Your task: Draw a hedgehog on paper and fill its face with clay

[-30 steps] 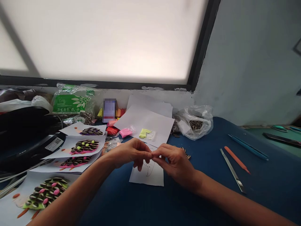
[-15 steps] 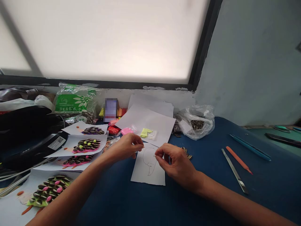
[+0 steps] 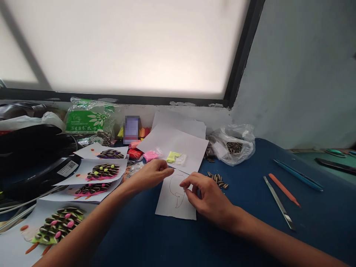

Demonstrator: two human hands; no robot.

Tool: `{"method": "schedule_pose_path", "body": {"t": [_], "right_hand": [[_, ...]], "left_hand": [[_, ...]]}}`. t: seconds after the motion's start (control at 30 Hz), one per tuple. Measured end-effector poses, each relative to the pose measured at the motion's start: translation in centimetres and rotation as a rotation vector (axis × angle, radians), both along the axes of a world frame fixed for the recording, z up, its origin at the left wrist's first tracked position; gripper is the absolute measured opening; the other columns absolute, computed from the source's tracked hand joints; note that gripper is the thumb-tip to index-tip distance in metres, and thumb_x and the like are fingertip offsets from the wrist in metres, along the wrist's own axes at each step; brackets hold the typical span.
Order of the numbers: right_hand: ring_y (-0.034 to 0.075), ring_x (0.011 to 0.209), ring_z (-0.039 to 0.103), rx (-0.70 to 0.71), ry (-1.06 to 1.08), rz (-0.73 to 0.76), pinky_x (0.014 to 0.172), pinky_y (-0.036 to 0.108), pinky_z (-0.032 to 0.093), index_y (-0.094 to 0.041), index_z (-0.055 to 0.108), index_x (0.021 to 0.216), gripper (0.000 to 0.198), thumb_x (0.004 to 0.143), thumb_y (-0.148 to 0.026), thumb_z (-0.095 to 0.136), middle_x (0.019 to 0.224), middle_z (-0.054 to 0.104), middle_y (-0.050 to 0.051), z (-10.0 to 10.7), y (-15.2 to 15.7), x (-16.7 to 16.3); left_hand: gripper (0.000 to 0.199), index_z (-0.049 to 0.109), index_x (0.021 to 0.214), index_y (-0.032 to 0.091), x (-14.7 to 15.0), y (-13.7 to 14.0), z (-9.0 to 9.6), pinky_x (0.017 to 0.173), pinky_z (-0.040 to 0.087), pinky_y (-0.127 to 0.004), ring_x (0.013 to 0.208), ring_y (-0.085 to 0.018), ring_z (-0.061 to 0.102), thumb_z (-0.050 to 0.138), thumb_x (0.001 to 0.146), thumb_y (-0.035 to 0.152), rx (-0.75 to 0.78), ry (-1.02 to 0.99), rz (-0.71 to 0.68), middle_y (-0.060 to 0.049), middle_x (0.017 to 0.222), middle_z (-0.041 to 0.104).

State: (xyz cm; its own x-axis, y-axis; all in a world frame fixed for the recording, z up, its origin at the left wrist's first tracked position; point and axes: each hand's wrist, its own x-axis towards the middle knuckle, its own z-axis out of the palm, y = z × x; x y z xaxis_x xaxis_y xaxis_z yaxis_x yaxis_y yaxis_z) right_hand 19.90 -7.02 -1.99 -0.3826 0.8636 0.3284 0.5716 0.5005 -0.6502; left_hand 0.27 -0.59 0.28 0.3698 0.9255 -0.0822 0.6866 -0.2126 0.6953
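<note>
A small sheet of white paper point(image 3: 175, 211) with a line drawing of an animal-like outline lies on the blue table. My left hand point(image 3: 155, 171) hovers over its upper left edge, thumb pressed against curled fingers; whatever the pinch holds, if anything, is hidden. Over the sheet's right side is my right hand point(image 3: 204, 191), its fingers half curled, with a small gap between thumb and forefinger and nothing visible there. Behind it lies a little pile of striped sunflower seeds point(image 3: 218, 180). Yellow-green clay point(image 3: 172, 157) in a clear bag rests on larger white sheets point(image 3: 191, 148).
Seed-covered hedgehog pictures point(image 3: 102, 171) overlap at left. Pink clay point(image 3: 151, 155) and a green seed bag point(image 3: 90, 118) stand behind. An open plastic bag of seeds point(image 3: 235, 146) sits back right, near a blue pen point(image 3: 299, 176), an orange tool point(image 3: 283, 190) and a metal blade point(image 3: 279, 204).
My left fingers have drawn closer together and the hand has turned slightly. My right thumb and forefinger have parted a little. More of the seed pile shows.
</note>
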Motion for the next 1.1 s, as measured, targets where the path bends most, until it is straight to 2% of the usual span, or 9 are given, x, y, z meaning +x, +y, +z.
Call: {"method": "schedule_pose_path", "body": {"t": [0.07, 0.2, 0.37, 0.53, 0.67, 0.83, 0.97, 1.1], "right_hand": [[0.01, 0.062, 0.054, -0.054, 0.032, -0.022, 0.055, 0.021, 0.044, -0.017, 0.07, 0.093, 0.019, 0.084, -0.009, 0.055, 0.088, 0.068, 0.003, 0.2, 0.0, -0.1], [0.011, 0.063, 0.056, -0.124, 0.073, -0.045, 0.058, 0.023, 0.045, -0.019, 0.071, 0.096, 0.021, 0.087, -0.014, 0.053, 0.082, 0.07, 0.001, 0.4, 0.0, -0.2], [0.013, 0.075, 0.059, -0.073, 0.081, 0.011, 0.069, 0.025, 0.046, -0.019, 0.069, 0.084, 0.028, 0.08, -0.003, 0.046, 0.083, 0.068, 0.001, 0.2, 0.0, 0.1], [0.009, 0.056, 0.047, -0.033, -0.048, -0.035, 0.052, 0.021, 0.037, -0.017, 0.065, 0.076, 0.026, 0.072, 0.001, 0.047, 0.073, 0.061, -0.001, 0.3, 0.0, 0.1], [0.007, 0.053, 0.046, -0.034, -0.089, -0.031, 0.05, 0.02, 0.036, -0.016, 0.066, 0.078, 0.02, 0.076, -0.003, 0.051, 0.079, 0.061, 0.001, 0.1, -0.1, 0.1], [0.009, 0.057, 0.052, -0.055, -0.066, -0.026, 0.054, 0.022, 0.041, -0.018, 0.068, 0.095, 0.021, 0.082, -0.007, 0.056, 0.087, 0.067, 0.003, -0.5, 0.1, 0.2], [0.01, 0.058, 0.051, 0.02, -0.096, -0.042, 0.055, 0.022, 0.04, -0.018, 0.065, 0.082, 0.004, 0.083, -0.014, 0.064, 0.078, 0.066, 0.001, -0.6, 0.1, 0.3], [0.011, 0.058, 0.052, 0.076, -0.129, -0.034, 0.055, 0.022, 0.04, -0.018, 0.06, 0.077, 0.01, 0.086, -0.019, 0.063, 0.073, 0.063, 0.0, -0.6, 0.0, 0.3]], "left_hand": [[0.018, 0.051, 0.068, 0.019, -0.2, 0.3, -0.6, 0.046, 0.028, -0.022, 0.049, -0.011, 0.043, 0.05, 0.074, 0.035, 0.018, -0.018, -0.014, 0.006, 0.055, 0.043], [0.021, 0.059, 0.082, 0.017, -0.5, 0.7, -1.4, 0.044, 0.031, -0.022, 0.044, -0.01, 0.044, 0.041, 0.076, 0.028, -0.003, -0.021, -0.009, 0.004, 0.06, 0.051], [0.017, 0.058, 0.077, 0.017, -0.5, 0.2, -0.8, 0.043, 0.031, -0.021, 0.048, -0.011, 0.048, 0.046, 0.074, 0.028, -0.074, 0.1, -0.023, 0.003, 0.06, 0.053], [0.015, 0.057, 0.065, 0.018, -0.6, -0.1, -0.4, 0.047, 0.028, -0.022, 0.056, -0.013, 0.049, 0.06, 0.064, 0.033, -0.019, 0.28, -0.086, 0.003, 0.057, 0.054], [0.016, 0.056, 0.059, 0.019, -0.5, -0.2, -0.6, 0.049, 0.028, -0.024, 0.056, -0.013, 0.048, 0.06, 0.063, 0.035, 0.003, 0.33, -0.097, 0.002, 0.057, 0.054], [0.013, 0.059, 0.059, 0.02, -0.4, -0.4, -0.2, 0.046, 0.028, -0.025, 0.052, -0.014, 0.048, 0.06, 0.062, 0.032, -0.061, 0.319, -0.117, 0.002, 0.053, 0.053], [0.016, 0.061, 0.061, 0.02, -0.8, -0.4, 0.2, 0.045, 0.03, -0.024, 0.054, -0.014, 0.051, 0.065, 0.059, 0.035, -0.075, 0.342, -0.123, 0.001, 0.057, 0.057], [0.017, 0.058, 0.058, 0.02, -0.9, -0.4, 0.3, 0.04, 0.03, -0.023, 0.047, -0.014, 0.05, 0.065, 0.059, 0.036, -0.12, 0.353, -0.129, 0.002, 0.053, 0.056]]}}
